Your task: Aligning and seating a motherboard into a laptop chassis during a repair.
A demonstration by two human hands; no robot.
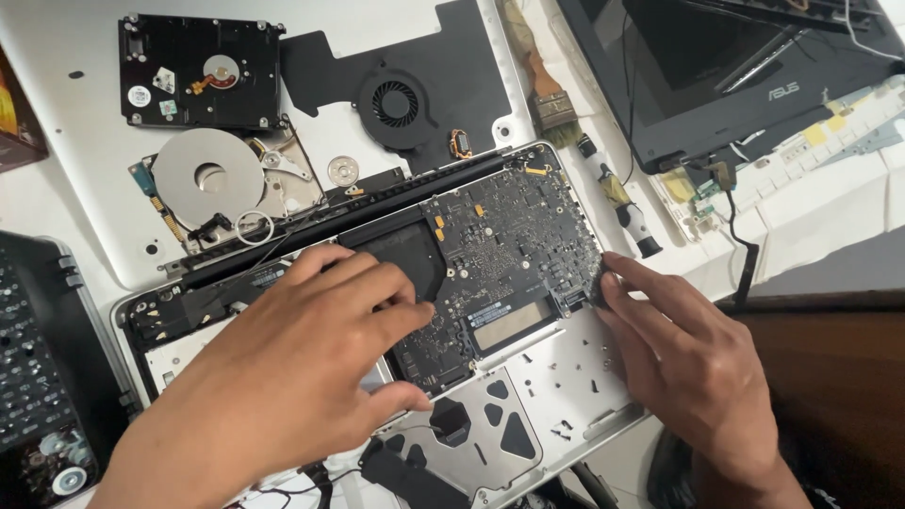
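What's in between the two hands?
In the head view, the dark circuit board of the opened laptop lies between the left hand and the right hand. Both hands touch it, one at each side.

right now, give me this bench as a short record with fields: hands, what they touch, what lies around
left hand: flat on the logic board, fingers spread over its left part
right hand: fingertips at the board's right edge
base: open silver laptop shell holding the board, small screws loose on it
above: opened hard drive with bare platter, closed black drive, black fan
right of board: brush, screwdriver, black laptop lid
left edge: dark keyboard part
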